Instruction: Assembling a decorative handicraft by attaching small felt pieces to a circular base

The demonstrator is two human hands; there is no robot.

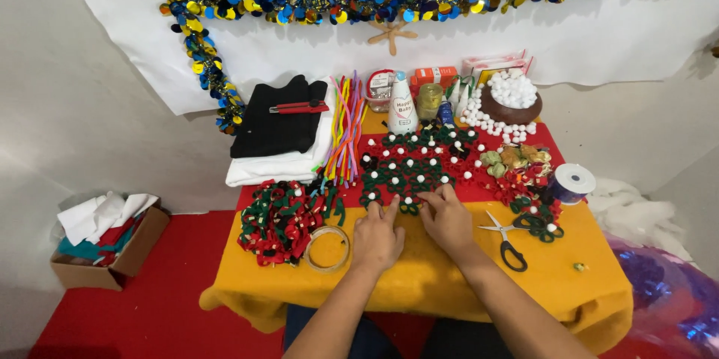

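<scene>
A pale plaster wall [75, 67] rises behind a low table draped in yellow-orange felt cloth [449, 284], with a white paper sheet [614, 37] pinned across it under a blue-and-gold sequin garland [359, 3]. Red carpeted floor [172, 306] spreads left, where a brown cardboard box [120, 261] sits beyond the table's left edge.

Back row of the table: white conical squeeze bottle with a pink-bordered label [403, 106], flanked by a round red-and-white lidded tub [380, 88] and a yellowish glass jar [429, 100]. Behind these, flat orange boxes [436, 75] and pink-white cartons [494, 64] against the wall. Open brown cardboard box [112, 261] on the floor, left.
</scene>
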